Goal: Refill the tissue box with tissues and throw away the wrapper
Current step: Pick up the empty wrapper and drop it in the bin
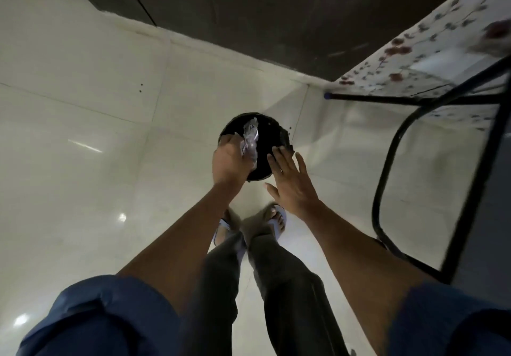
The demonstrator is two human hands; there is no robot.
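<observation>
A round black waste bin [266, 140] stands on the pale tiled floor just ahead of my feet. My left hand [229, 159] hovers over the bin's left rim, closed around a crumpled clear plastic wrapper [250, 140] that sticks out over the bin's dark opening. Over the bin's near right rim, my right hand [290, 181] is flat with fingers spread and holds nothing. The tissue box and the tissues are not in view.
A table with black metal legs [392, 156] and a flowered white cloth [431, 51] stands close on the right. A dark wall or cabinet [276, 18] runs along the far side. Pale floor tiles [83, 148] stretch away to the left.
</observation>
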